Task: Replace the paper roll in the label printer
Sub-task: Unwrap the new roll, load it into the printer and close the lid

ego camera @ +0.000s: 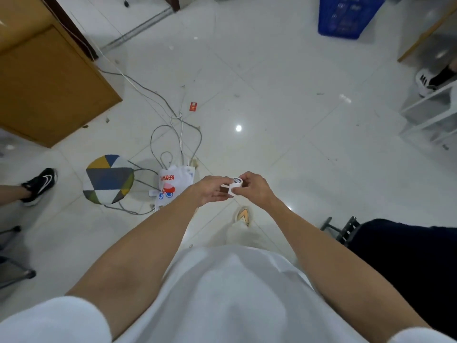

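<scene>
A small white label printer (235, 186) with a dark round window on top is held in mid-air above the floor, in front of my body. My left hand (210, 190) grips its left side, where a brown edge shows. My right hand (254, 188) grips its right side, thumb against the front. Both hands cover much of the printer. I cannot make out a paper roll.
White tiled floor (284, 107) below. A stool with a patterned cushion (108, 179) and a white printed plastic bag (173, 186) among loose cables lie to the left. A wooden cabinet (49, 82) stands far left, a blue crate (346, 16) far back, a dark chair (408, 256) at right. Another person's black shoe (39, 183) is at left.
</scene>
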